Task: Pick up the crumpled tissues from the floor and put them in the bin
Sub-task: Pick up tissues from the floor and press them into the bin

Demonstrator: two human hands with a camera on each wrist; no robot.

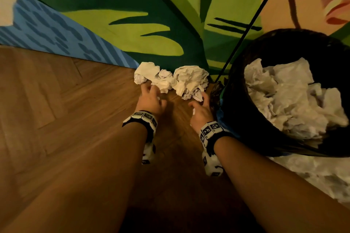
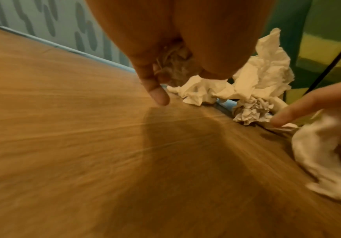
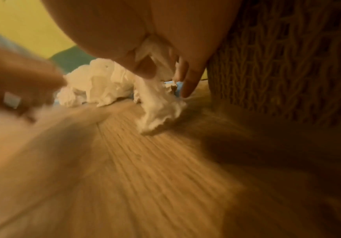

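Several crumpled white tissues (image 1: 176, 78) lie in a heap on the wooden floor against the painted wall. My left hand (image 1: 149, 91) is at the heap's left end, its fingers curled round a grey-white crumpled tissue (image 2: 175, 66) in the palm. My right hand (image 1: 198, 102) is at the heap's right end and grips another tissue (image 3: 157, 96), which hangs down to the floor. Just right of that hand stands the dark woven bin (image 1: 238, 89), with a lot of white tissue (image 1: 291, 96) inside. In the left wrist view, loose tissues (image 2: 253, 77) lie ahead of the fingers.
The wall with the green leaf mural (image 1: 151, 34) rises right behind the heap. A thin black cord (image 1: 246, 32) slants down to the floor between heap and bin. More white crumpled material (image 1: 318, 176) lies on the floor in front of the bin. Bare herringbone floor (image 1: 66, 109) spreads to the left.
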